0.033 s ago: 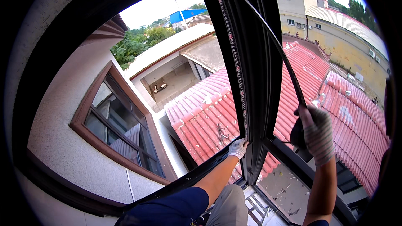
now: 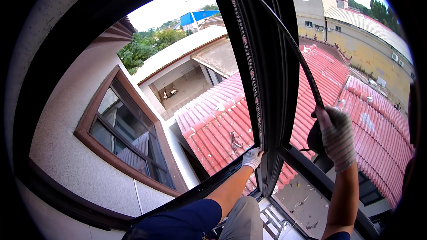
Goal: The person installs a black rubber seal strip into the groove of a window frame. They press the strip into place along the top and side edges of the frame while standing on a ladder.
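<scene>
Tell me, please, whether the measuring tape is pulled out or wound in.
Pulled out: the tape runs along the window frame, then arcs down to the right hand.

Light: bright daylight came from outdoors | sky [image 2: 171, 11] blew out to white | window frame [image 2: 272, 75] sank near black | fisheye bent edges, rim was black | red roof tiles [image 2: 222, 124] looked fairly sharp

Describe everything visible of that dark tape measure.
The dark tape measure is extended, its blade thin, seemingly metal, marked pale and red. It runs along the black window post, bends near the top and arcs to its black case in the striped gloved right hand. The gloved left hand touches its lower end.
</scene>
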Demonstrator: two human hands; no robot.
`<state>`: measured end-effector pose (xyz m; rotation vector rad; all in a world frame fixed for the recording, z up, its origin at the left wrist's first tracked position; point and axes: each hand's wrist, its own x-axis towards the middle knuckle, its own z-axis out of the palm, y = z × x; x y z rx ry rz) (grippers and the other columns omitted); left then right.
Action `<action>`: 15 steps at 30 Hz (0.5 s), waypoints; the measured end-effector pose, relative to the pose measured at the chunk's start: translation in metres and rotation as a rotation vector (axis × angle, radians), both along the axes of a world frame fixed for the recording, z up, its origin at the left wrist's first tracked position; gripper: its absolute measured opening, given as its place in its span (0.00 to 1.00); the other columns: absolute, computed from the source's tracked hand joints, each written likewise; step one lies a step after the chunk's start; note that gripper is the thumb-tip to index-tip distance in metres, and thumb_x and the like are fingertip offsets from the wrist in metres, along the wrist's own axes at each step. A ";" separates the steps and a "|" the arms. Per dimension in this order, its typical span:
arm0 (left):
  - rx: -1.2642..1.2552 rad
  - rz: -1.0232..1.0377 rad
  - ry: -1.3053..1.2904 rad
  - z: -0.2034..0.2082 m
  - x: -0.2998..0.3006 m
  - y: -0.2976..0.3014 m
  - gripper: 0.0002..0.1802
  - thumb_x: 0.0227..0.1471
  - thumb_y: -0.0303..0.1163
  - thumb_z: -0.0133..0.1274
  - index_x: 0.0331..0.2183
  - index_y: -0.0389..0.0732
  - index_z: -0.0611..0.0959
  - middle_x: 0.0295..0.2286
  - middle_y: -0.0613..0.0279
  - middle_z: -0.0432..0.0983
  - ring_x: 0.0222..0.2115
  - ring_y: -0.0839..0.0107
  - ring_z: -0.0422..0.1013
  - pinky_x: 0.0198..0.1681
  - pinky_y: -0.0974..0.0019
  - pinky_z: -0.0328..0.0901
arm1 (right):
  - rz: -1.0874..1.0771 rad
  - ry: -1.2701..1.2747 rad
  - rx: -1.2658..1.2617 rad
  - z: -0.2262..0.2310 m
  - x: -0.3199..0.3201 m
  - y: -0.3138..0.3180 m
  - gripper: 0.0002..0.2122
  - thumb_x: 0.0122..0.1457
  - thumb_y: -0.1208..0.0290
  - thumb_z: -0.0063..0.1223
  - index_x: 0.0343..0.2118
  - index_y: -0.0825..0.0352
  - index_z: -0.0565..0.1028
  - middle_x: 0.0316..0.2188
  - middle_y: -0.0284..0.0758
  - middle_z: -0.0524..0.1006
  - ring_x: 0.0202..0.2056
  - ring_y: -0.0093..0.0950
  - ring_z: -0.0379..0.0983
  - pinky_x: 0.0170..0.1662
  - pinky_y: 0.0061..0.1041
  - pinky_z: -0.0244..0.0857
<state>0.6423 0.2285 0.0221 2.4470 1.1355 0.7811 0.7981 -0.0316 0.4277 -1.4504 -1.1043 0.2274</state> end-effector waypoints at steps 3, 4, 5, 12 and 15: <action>-0.034 -0.011 0.033 0.007 0.009 -0.005 0.14 0.58 0.43 0.52 0.34 0.42 0.82 0.29 0.47 0.80 0.32 0.47 0.76 0.37 0.48 0.70 | -0.079 -0.127 0.006 0.025 0.009 0.015 0.15 0.66 0.67 0.49 0.28 0.74 0.77 0.14 0.34 0.65 0.19 0.19 0.59 0.24 0.26 0.58; -0.033 -0.009 0.032 0.008 0.011 -0.006 0.15 0.58 0.44 0.52 0.34 0.42 0.82 0.30 0.47 0.80 0.32 0.46 0.76 0.37 0.47 0.70 | -0.104 -0.180 0.010 0.034 0.011 0.018 0.15 0.66 0.67 0.49 0.28 0.74 0.77 0.14 0.36 0.65 0.19 0.21 0.59 0.24 0.27 0.58; -0.032 -0.006 0.045 0.008 0.011 -0.005 0.15 0.58 0.44 0.52 0.35 0.42 0.82 0.30 0.47 0.80 0.32 0.47 0.76 0.37 0.47 0.70 | -0.128 -0.231 0.014 0.042 0.012 0.021 0.15 0.66 0.67 0.49 0.28 0.74 0.77 0.14 0.39 0.65 0.18 0.23 0.59 0.25 0.28 0.59; -0.057 -0.005 0.085 0.018 0.012 -0.011 0.15 0.59 0.44 0.52 0.37 0.44 0.82 0.31 0.48 0.80 0.34 0.47 0.76 0.38 0.48 0.71 | -0.178 -0.309 0.016 0.069 0.025 0.037 0.16 0.66 0.64 0.48 0.29 0.73 0.77 0.19 0.51 0.71 0.23 0.51 0.67 0.31 0.38 0.65; -0.028 0.019 0.108 0.010 0.005 -0.005 0.15 0.59 0.45 0.51 0.38 0.45 0.83 0.32 0.48 0.81 0.34 0.47 0.77 0.39 0.48 0.71 | -0.207 -0.316 -0.006 0.072 0.017 0.037 0.17 0.65 0.63 0.48 0.29 0.73 0.78 0.20 0.53 0.72 0.24 0.51 0.69 0.33 0.38 0.67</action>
